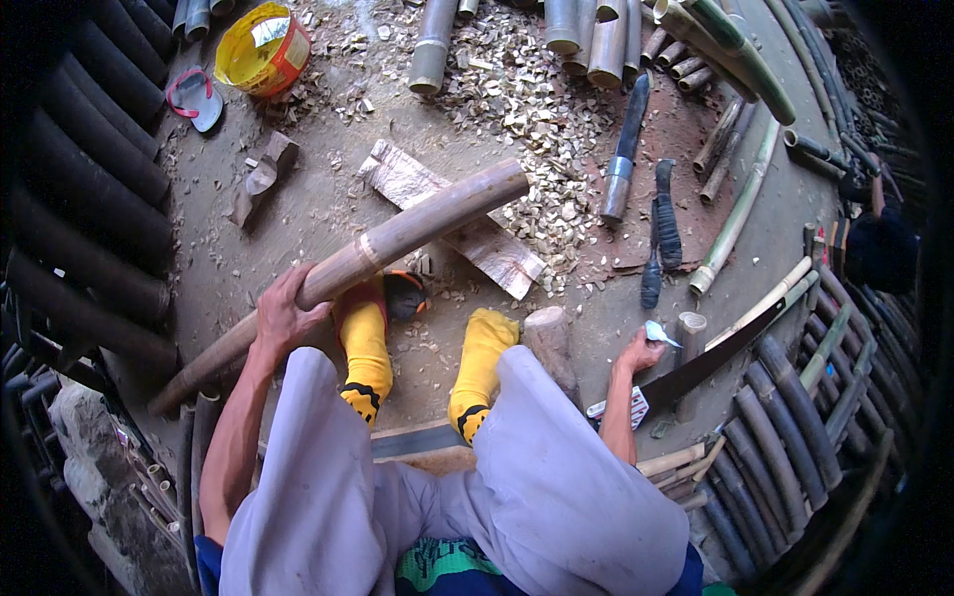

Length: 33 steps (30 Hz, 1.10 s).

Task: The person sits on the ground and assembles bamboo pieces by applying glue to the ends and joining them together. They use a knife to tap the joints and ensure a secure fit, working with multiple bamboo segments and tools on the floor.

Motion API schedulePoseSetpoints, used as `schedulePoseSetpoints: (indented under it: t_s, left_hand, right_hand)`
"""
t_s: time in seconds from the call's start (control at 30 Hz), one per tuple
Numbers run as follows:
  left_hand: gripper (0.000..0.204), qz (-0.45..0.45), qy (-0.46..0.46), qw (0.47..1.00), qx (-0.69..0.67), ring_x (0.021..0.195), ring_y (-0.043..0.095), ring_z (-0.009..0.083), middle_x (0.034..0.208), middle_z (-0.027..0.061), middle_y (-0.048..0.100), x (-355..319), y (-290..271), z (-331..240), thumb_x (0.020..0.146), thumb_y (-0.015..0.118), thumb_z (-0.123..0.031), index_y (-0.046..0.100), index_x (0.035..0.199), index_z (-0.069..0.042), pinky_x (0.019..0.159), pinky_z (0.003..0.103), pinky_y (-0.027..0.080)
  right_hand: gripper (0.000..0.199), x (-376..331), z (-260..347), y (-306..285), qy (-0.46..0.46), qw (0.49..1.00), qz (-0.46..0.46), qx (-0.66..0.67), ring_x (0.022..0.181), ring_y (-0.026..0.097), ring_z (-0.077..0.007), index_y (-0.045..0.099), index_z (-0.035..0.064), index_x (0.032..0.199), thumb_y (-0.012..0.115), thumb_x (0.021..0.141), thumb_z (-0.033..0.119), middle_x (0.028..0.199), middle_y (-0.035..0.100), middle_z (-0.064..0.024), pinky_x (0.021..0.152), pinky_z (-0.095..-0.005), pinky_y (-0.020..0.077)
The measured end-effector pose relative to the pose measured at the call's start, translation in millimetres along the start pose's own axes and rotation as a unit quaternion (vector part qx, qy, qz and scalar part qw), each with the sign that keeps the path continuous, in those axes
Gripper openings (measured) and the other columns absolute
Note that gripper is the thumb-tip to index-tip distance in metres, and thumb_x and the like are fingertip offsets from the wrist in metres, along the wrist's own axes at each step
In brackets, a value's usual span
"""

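Observation:
My left hand (288,310) is wrapped round a thick brown bamboo pole (397,236) that slants from lower left to upper right. The pole passes above a pale flat wooden board (452,221) and beside my left foot in a yellow sock (365,350). My right hand (636,354) is closed on a small white and light-blue piece with a pointed tip; its exact kind is unclear. Under my right forearm lies a handsaw (696,374) with a white handle and dark blade. A short upright bamboo piece (690,330) stands beside that hand.
Wood chips (537,129) cover the ground ahead. Two dark-handled blades (668,214) and a dark sheath-like tool (626,149) lie to the right. At upper left are a yellow bucket (260,50) and a flip-flop (195,99). Bamboo poles (89,194) line both sides.

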<state>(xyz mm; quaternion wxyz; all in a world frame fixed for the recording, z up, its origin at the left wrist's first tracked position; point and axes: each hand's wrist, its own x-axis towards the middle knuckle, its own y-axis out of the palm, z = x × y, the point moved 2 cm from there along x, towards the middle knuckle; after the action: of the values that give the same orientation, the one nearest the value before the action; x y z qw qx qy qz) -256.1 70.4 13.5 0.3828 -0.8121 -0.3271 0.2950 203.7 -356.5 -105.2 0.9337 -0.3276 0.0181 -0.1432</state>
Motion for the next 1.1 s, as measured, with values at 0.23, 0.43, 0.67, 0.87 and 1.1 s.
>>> schedulePoseSetpoints:
  t_s: [0.23, 0.43, 0.67, 0.87, 1.1]
  left_hand:
    - [0.059, 0.016, -0.003, 1.000, -0.004, 0.099, 0.064, 0.0321, 0.110, 0.0133, 0.065, 3, 2, 0, 0.067, 0.078, -0.026, 0.059, 0.120, -0.010, 0.085, 0.039, 0.052]
    - [0.061, 0.026, -0.010, 1.000, -0.011, 0.101, 0.064, 0.0313, 0.112, 0.0141, 0.066, 4, 5, 6, 0.067, 0.079, -0.029, 0.060, 0.122, -0.010, 0.087, 0.039, 0.052]
    - [0.064, 0.034, -0.031, 0.998, -0.031, 0.101, 0.065, 0.0312, 0.113, 0.0152, 0.066, 10, -9, 12, 0.065, 0.079, -0.032, 0.061, 0.121, -0.007, 0.089, 0.038, 0.052]
    - [0.064, 0.032, -0.031, 0.999, -0.026, 0.100, 0.066, 0.0312, 0.113, 0.0166, 0.066, 15, -15, 12, 0.065, 0.079, -0.030, 0.061, 0.121, -0.005, 0.088, 0.038, 0.052]
    - [0.061, 0.009, -0.032, 0.998, -0.046, 0.098, 0.067, 0.0293, 0.107, 0.0174, 0.067, 15, -23, 19, 0.065, 0.078, -0.024, 0.061, 0.120, -0.003, 0.085, 0.037, 0.052]
  right_hand:
    - [0.037, -1, -12, -17, 0.045, 0.997, 0.024, 0.050, 0.085, 0.061, -0.0224, 0.054, -0.0048, 0.109, 0.072, 0.077, -0.002, 0.097, 0.063, -0.0134, 0.074, -0.0336, 0.0500]
    - [0.042, -66, 77, -18, 0.070, 0.994, 0.083, 0.032, 0.082, 0.057, -0.0189, 0.056, -0.0015, 0.115, 0.064, 0.075, -0.004, 0.096, 0.060, -0.0106, 0.073, -0.0307, 0.0487]
    - [0.069, -183, 232, 68, -0.456, 0.773, 0.421, -0.128, 0.114, 0.050, -0.0331, 0.051, 0.0038, 0.129, 0.079, 0.068, 0.017, 0.121, 0.053, -0.0181, 0.099, -0.0440, 0.0410]
    - [0.096, -202, 216, 116, -0.471, 0.693, 0.513, -0.187, 0.119, 0.044, -0.0377, 0.034, 0.0113, 0.144, 0.084, 0.064, 0.023, 0.127, 0.047, -0.0215, 0.099, -0.0531, 0.0342]
    - [0.101, -155, 222, 83, -0.467, 0.714, 0.470, -0.226, 0.112, 0.053, -0.0333, 0.034, 0.0147, 0.147, 0.083, 0.058, 0.018, 0.121, 0.058, -0.0144, 0.097, -0.0479, 0.0409]
